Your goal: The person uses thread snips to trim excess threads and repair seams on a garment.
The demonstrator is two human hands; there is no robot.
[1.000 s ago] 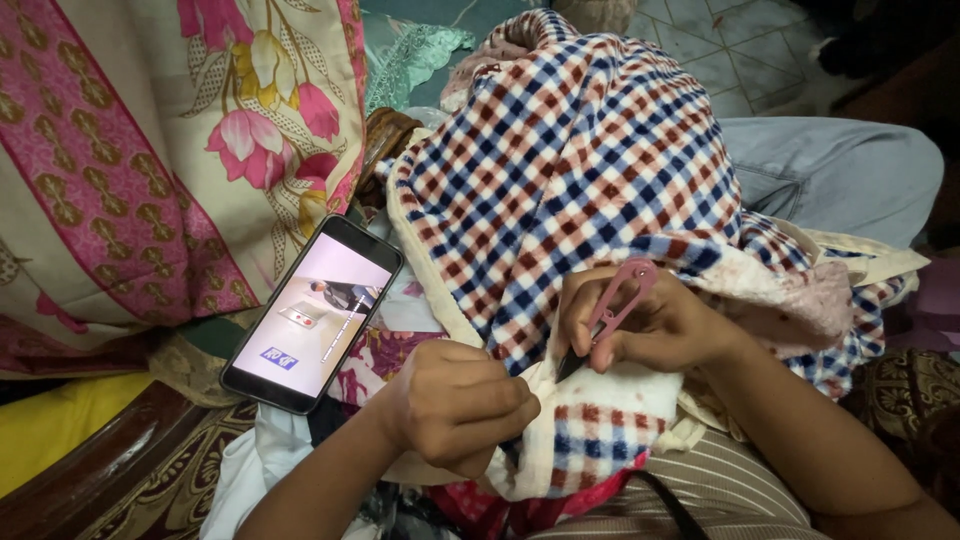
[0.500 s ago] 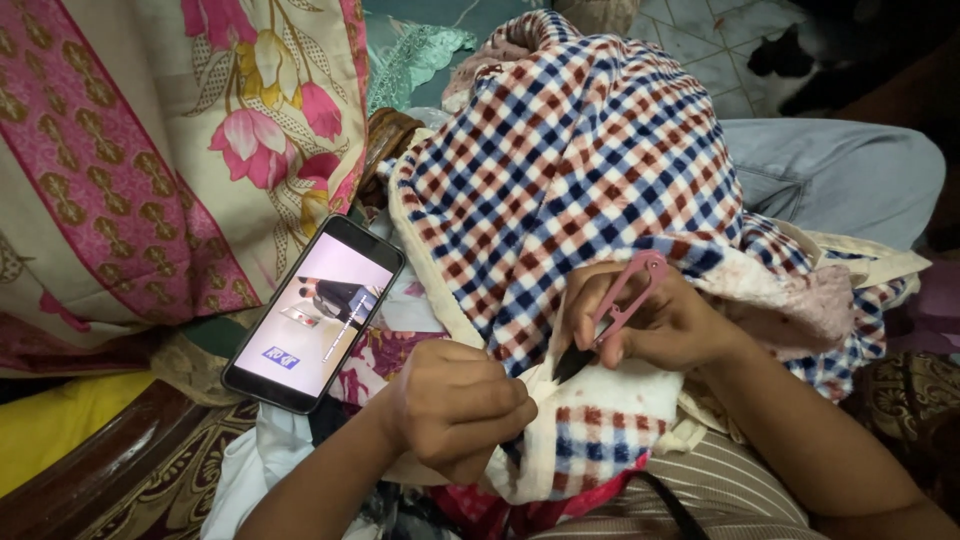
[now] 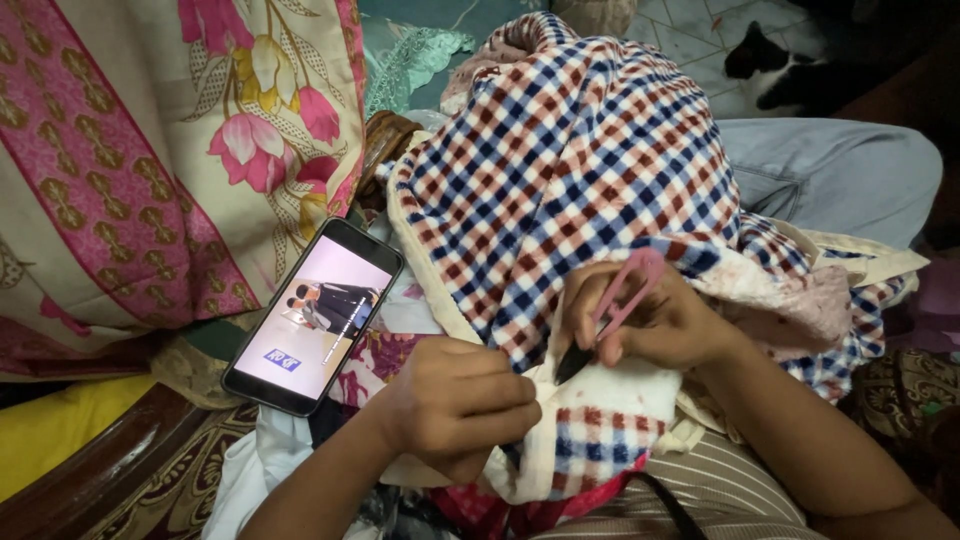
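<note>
Cream hem of a red, blue and white checked fleece cloth (image 3: 570, 200) is pinched taut by the closed left hand (image 3: 455, 405), so that pink-handled thread snips (image 3: 610, 315), clamped in the right hand (image 3: 650, 325), meet it at the lap's near edge.

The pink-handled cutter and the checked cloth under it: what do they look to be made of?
The thread cutter in the right hand seems to have a smooth pink plastic handle and a dark tip, probably metal, though too small to confirm. The checked cloth, gripped by the left hand, looks like soft, fuzzy woven fabric, perhaps fleece or flannel: matte, napped surface, loose folds, plain cream edging.
</note>
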